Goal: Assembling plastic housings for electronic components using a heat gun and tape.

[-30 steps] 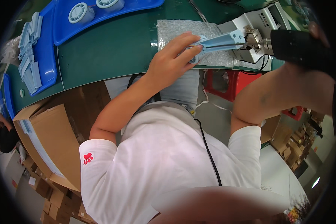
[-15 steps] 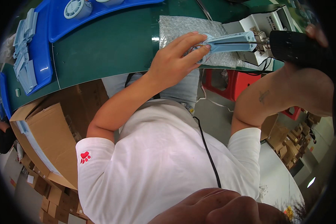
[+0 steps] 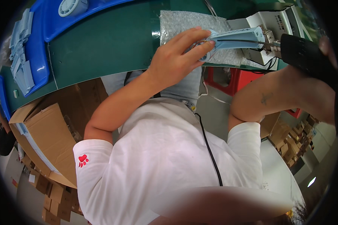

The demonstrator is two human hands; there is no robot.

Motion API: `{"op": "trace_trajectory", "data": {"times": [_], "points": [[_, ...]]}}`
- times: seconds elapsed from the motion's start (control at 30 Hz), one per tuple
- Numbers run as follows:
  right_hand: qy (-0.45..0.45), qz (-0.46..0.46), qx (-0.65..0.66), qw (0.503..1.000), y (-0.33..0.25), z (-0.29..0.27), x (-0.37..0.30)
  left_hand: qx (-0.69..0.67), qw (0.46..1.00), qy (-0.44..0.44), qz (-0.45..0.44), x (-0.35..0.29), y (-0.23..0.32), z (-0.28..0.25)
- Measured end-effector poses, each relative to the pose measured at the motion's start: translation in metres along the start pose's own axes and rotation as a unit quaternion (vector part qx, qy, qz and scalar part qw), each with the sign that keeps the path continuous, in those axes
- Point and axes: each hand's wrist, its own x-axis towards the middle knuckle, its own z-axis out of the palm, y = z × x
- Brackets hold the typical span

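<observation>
My left hand (image 3: 178, 56) is closed on the round end of a light-blue plastic handle shell (image 3: 238, 38), its thumb and fingers pinching the rim. The shell lies lengthwise from my fingers toward the right, and its open channel shows. Over at the right edge, my right hand (image 3: 326, 50) is wrapped round a thick black power screwdriver (image 3: 302, 50), with most of its fingers hidden behind the tool. The screwdriver lies nearly level. Its long thin bit (image 3: 248, 41) runs along the shell's channel toward my left fingertips; the tip's exact contact is hard to see.
Bubble wrap (image 3: 193, 22) lies under the work on the green table (image 3: 101, 48). A silver-and-black box-shaped device (image 3: 268, 22) stands behind the screwdriver. Blue trays (image 3: 41, 67) hold light-blue strips (image 3: 21, 52) and a round part (image 3: 73, 6). Below are a cardboard box (image 3: 52, 138) and red stool (image 3: 234, 80).
The shell and screwdriver sit slightly farther right and higher in the picture. The whole view has shifted a little. Both hands keep their holds.
</observation>
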Motion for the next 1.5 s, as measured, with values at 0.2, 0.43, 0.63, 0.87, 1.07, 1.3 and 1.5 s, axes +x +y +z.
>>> {"op": "trace_trajectory", "data": {"times": [0.2,0.43,0.63,0.87,1.07,1.3,1.5], "points": [[0.115,-0.016,0.031,0.993,-0.038,0.084,0.013,-0.015,0.995,-0.091,-0.037,0.011,0.002,-0.012],[-0.128,-0.037,0.403,0.906,-0.071,-0.009,0.040,0.007,0.978,-0.181,-0.102,0.121,-0.028,-0.144],[0.046,-0.049,0.031,0.997,-0.033,0.004,0.038,0.301,0.940,-0.040,-0.153,0.272,-0.190,-0.182],[0.095,-0.032,-0.022,0.995,-0.018,-0.022,0.042,0.443,0.858,-0.108,-0.236,0.354,-0.368,-0.139],[0.107,0.002,-0.030,0.994,-0.004,-0.033,0.035,0.425,0.853,-0.103,-0.286,0.352,-0.417,-0.099],[0.088,-0.046,-0.110,0.989,-0.001,-0.030,0.022,0.255,0.943,-0.083,-0.199,0.306,-0.231,-0.188],[0.117,-0.311,-0.076,0.940,0.008,-0.050,-0.013,0.156,0.966,0.114,-0.169,0.108,-0.094,-0.263]]}}
